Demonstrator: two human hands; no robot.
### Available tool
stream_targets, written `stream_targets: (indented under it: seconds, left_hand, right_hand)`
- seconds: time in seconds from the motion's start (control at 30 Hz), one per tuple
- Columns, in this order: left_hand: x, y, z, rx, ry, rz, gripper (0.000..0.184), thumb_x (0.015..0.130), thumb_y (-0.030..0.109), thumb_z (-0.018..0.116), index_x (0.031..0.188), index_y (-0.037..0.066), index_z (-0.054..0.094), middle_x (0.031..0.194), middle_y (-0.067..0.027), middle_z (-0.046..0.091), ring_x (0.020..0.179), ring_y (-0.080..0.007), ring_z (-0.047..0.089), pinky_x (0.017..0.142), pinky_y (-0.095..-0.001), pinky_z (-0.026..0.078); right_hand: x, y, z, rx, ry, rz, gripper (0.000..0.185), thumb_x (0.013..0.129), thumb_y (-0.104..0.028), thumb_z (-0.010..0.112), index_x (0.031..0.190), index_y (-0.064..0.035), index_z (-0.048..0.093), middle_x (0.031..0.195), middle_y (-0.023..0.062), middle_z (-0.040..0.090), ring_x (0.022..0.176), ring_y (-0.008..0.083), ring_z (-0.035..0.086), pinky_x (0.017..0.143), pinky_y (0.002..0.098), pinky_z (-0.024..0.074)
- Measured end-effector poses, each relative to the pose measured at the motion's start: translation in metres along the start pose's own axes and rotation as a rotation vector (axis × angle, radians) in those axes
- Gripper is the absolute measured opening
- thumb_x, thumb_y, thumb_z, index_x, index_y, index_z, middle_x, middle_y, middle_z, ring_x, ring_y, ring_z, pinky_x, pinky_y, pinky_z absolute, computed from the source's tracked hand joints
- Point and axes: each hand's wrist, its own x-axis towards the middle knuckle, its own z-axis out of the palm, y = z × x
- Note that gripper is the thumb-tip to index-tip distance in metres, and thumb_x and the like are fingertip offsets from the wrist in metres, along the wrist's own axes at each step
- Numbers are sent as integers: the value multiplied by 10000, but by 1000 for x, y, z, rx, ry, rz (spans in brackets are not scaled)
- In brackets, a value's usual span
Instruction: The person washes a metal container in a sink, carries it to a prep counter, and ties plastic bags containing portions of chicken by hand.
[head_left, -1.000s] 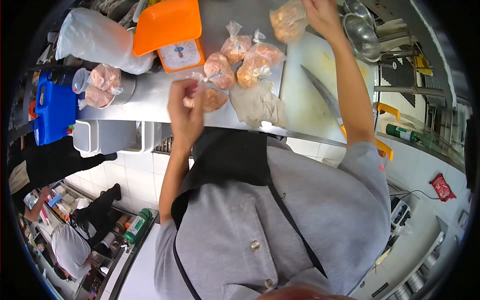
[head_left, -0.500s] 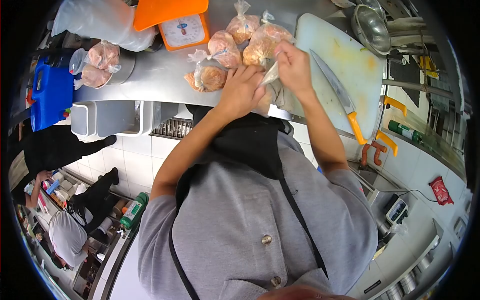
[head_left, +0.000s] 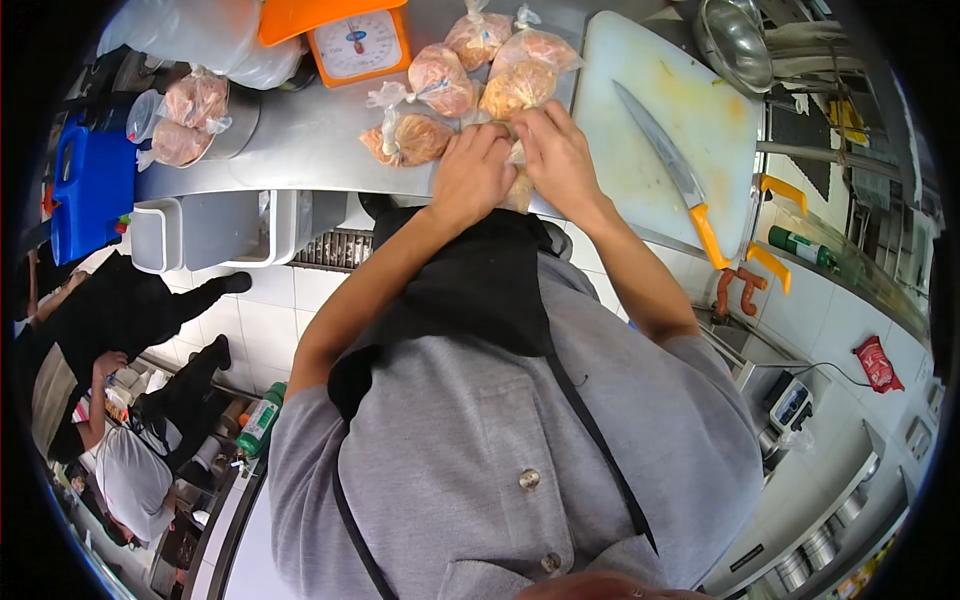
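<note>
Both hands meet at the counter's front edge around a clear plastic bag (head_left: 518, 190) of pinkish food. My left hand (head_left: 474, 170) is closed on the bag's left side, fingers curled. My right hand (head_left: 556, 155) pinches the bag's upper part, which the fingers partly hide. Left of my hands lies a tied bag (head_left: 415, 140) of orange-pink food. Just beyond them are more tied bags, one (head_left: 440, 80) with a blue mark, one (head_left: 478, 38) behind it and a larger one (head_left: 530, 65) at the right.
A knife (head_left: 665, 150) with an orange handle lies on the white cutting board (head_left: 620, 60). An orange scale (head_left: 358, 45) stands at the back. Two bags (head_left: 195, 100) rest on a metal pot at the left, near a blue container (head_left: 90, 190). Co-workers (head_left: 140, 480) are at lower left.
My right hand has come from the upper right with a bag down to the front edge. My left hand has joined it there. The view has shifted slightly.
</note>
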Motion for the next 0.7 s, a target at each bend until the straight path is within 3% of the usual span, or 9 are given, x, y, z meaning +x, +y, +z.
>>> stream_targets:
  seconds: [0.1,0.2,0.3,0.33,0.37,0.47,0.6,0.67,0.7]
  left_hand:
    - [2,18,-3,-30,76,-139,288,723,149,724,968,10,666,1123,-105,577,1067,-302,505,915,-451,380]
    - [13,32,-2,-65,75,-257,289,710,170,755,947,19,684,1153,-80,590,1138,-292,482,950,-467,339]
    - [13,17,8,-82,42,-264,306,758,172,730,1016,18,675,1177,-88,594,1129,-313,503,949,-459,361]
    - [13,15,5,-84,43,-262,306,758,172,730,1016,18,675,1177,-88,594,1129,-313,503,949,-459,361]
    - [13,14,1,-45,51,-188,300,754,172,726,1006,19,671,1178,-85,598,1124,-310,503,939,-460,365]
    - [8,9,-3,18,60,-53,282,749,168,713,983,20,662,1173,-82,600,1107,-308,505,916,-464,376]
    - [3,8,-1,128,24,35,253,759,155,673,972,22,639,1186,-85,591,1085,-321,507,889,-468,391]
    - [3,2,5,146,30,59,256,752,171,676,958,23,639,1166,-84,584,1071,-322,507,879,-468,394]
    - [2,0,7,173,41,76,260,746,186,679,944,24,639,1145,-82,577,1057,-322,508,870,-468,397]
  right_hand:
    - [16,2,6,36,97,39,127,915,-81,621,998,15,622,997,178,641,809,384,622,680,415,503]
    - [38,-6,2,86,209,-111,90,938,-67,593,978,4,630,884,185,648,761,393,627,663,416,501]
    - [51,-5,0,205,231,-112,129,966,-120,575,962,-7,639,762,175,637,645,349,615,629,398,493]
    - [56,8,-6,169,242,53,162,976,-155,568,956,-11,641,751,170,639,616,314,604,617,386,489]
    - [59,17,-9,135,252,220,196,985,-189,561,949,-15,643,739,166,642,586,278,593,605,373,485]
    - [50,40,-1,122,288,371,238,984,-233,563,967,-9,640,735,162,643,597,227,577,611,354,479]
    - [37,53,5,93,274,376,237,986,-231,563,969,-10,648,710,142,637,598,250,583,598,349,473]
    - [34,46,-8,50,119,305,198,952,-212,593,1042,-53,671,722,99,642,697,265,609,720,375,486]
    - [31,40,-17,46,120,306,198,952,-212,593,1042,-53,671,722,99,642,697,265,609,720,375,486]
